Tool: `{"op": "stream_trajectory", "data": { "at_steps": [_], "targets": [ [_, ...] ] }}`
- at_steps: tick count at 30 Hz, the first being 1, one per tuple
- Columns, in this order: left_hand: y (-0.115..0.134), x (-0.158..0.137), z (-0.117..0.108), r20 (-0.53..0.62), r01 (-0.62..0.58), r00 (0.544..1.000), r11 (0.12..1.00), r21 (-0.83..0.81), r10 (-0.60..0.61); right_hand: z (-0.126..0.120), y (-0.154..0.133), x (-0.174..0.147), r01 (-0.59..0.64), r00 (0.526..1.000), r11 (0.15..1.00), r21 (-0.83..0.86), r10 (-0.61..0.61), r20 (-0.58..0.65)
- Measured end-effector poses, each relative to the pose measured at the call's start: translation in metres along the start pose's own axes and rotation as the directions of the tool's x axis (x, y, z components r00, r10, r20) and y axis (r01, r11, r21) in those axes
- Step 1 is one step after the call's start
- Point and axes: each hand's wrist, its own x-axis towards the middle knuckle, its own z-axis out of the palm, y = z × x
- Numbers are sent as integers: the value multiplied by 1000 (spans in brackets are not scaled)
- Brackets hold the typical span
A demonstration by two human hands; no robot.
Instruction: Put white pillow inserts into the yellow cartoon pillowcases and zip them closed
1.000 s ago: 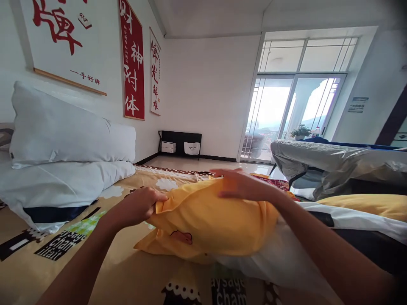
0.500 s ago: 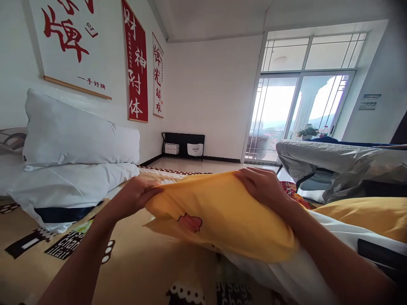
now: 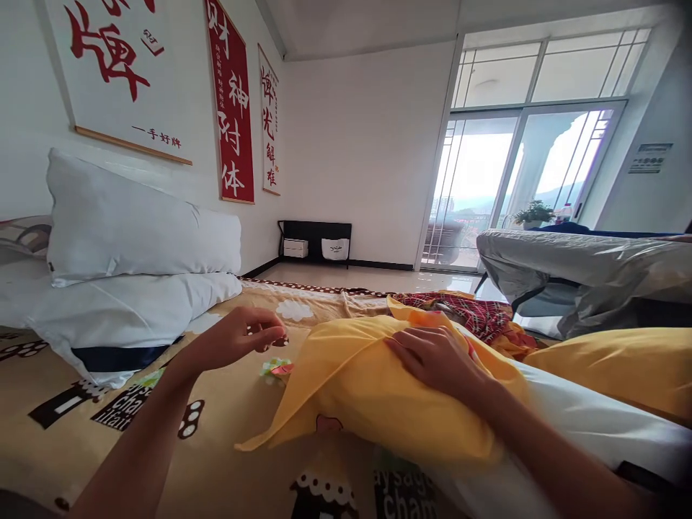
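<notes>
A yellow pillowcase [image 3: 357, 367] with a small pink printed figure lies bunched over the near end of a white pillow [image 3: 573, 411]. One of its corners spreads flat toward the left on the bed. My right hand [image 3: 437, 357] grips the top of the pillowcase, and creases run to its fingers. My left hand [image 3: 238, 335] hovers left of the pillowcase, apart from it, fingers loosely curled with a gap from the thumb and nothing in them. How far the pillow reaches inside the case is hidden.
Two white pillows [image 3: 145, 231] are stacked at the left on the patterned tan bedsheet [image 3: 227, 411]. Red plaid cloth [image 3: 476, 313] lies beyond the pillowcase. Another yellow pillow [image 3: 621, 367] is at the right, near a plastic-covered table [image 3: 584, 252]. A black low rack [image 3: 314, 241] stands by the wall.
My left hand has let go of the pillowcase edge and is apart from it. The stretched pillowcase has dropped and slumped over the pillow, its corner falling left. My right hand has lowered slightly.
</notes>
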Motion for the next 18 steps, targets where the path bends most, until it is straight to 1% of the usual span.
{"op": "stream_trajectory", "data": {
  "at_steps": [1, 2, 4, 6, 8, 10, 13, 16, 18],
  "targets": [
    [-4, 3, 4, 0, 18, 1000, 1000, 19, -18, -1, -2, -2, 8, 1000, 1000, -6, -8, 5],
    [-7, 6, 8, 23, 17, 1000, 999, 37, -18, -3, -2, -3, 13, 1000, 1000, -8, -13, 7],
    [-11, 13, 18, 103, -22, 995, 998, 63, 15, -7, 1, -5, 14, 1000, 1000, -8, -14, 2],
    [-12, 19, 28, 178, -63, 983, 996, 69, 50, -12, 5, -6, 1, 999, 1000, -28, -2, -41],
    [-10, 24, 36, 225, -77, 972, 996, 37, 67, -16, 10, -5, -12, 993, 997, -70, 4, -117],
    [-7, 29, 44, 262, -72, 962, 996, -44, 81, -20, 15, -4, -37, 981, 993, -110, 15, -193],
    [-4, 36, 55, 325, -99, 935, 986, -136, 139, -24, 22, -2, -83, 962, 986, -146, 41, -271],
    [2, 39, 62, 373, -153, 908, 979, -131, 192, -26, 27, -4, -123, 946, 979, -161, 67, -318],
    [8, 36, 66, 404, -177, 890, 977, -120, 211, -29, 30, -8, -175, 933, 974, -144, 118, -339]
  ]
}}
